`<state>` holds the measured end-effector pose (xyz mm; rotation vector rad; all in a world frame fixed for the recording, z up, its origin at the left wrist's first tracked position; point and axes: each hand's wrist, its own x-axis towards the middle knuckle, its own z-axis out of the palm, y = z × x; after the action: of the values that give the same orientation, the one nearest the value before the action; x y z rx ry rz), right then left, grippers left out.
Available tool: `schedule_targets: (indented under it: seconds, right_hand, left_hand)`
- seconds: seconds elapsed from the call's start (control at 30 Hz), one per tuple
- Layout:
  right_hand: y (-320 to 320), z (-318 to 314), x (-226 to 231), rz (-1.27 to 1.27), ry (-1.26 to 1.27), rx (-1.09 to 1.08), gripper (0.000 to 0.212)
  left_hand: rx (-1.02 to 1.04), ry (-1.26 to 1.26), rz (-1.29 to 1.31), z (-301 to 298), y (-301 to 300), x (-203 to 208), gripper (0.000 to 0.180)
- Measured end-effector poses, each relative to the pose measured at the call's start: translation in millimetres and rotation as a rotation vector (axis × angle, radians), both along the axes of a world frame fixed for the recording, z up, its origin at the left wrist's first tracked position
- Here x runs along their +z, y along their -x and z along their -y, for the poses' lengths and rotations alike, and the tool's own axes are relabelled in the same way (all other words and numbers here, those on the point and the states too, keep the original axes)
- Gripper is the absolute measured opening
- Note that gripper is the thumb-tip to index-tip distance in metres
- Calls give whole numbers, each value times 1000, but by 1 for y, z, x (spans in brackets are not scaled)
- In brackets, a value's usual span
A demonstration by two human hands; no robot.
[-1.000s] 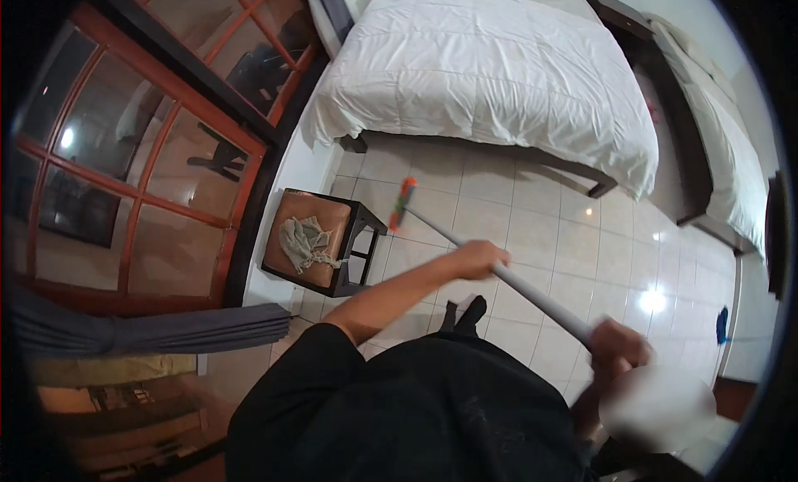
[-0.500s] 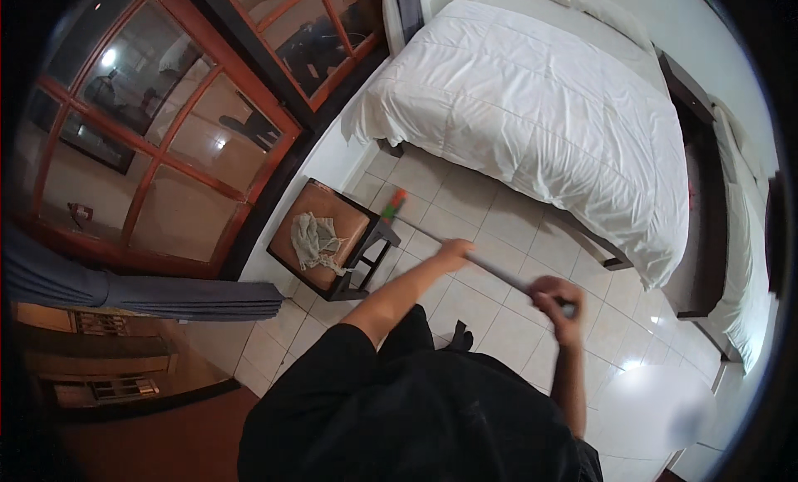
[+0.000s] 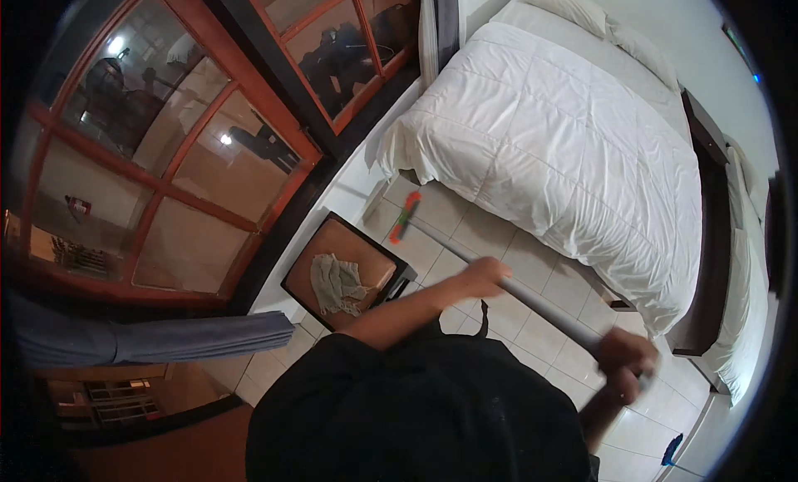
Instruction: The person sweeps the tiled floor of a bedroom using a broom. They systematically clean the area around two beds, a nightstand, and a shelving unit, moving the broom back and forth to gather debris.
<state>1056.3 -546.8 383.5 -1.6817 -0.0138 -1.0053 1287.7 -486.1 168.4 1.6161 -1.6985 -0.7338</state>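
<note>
Grey handle clamped in both fists, left hand ahead of the right hand, and the red-and-green broom head beyond the grip has slid closer to the white bed, so the sweep is advancing.

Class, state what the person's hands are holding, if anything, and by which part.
Both hands grip a long grey broom handle: the left hand midway along it, the right hand at its upper end.
</note>
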Motion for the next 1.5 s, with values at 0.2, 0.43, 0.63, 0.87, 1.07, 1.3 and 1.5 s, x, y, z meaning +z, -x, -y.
schedule_targets:
  seconds: [0.2, 0.43, 0.63, 0.87, 1.07, 1.3, 1.5]
  right_hand:
    - [-94, -19, -92, -230, -343, 15, 17]
    - [-77, -7, 8, -206, -152, -117, 27]
    - [-44, 18, 53, -82, 123, 52, 29]
    - [-111, -15, -92, -348, -292, -163, 11]
    - [-76, -14, -40, -435, -318, -356, 11]
    - [3, -15, 27, -207, 14, -401, 35]
    - [3, -33, -41, -139, -205, -489, 24]
  left_hand:
    - [-72, 55, 51, -11, -116, -115, 17]
    - [-153, 70, -184, 42, -17, -60, 17]
    - [-219, -55, -25, 42, -28, 34, 14]
    - [-217, -178, 301, 32, -146, -97, 18]
    - [-435, -61, 129, 54, -76, -113, 16]
    - [-398, -39, -47, 64, 27, -6, 17]
    - [-393, -170, 159, 70, -29, -28, 10]
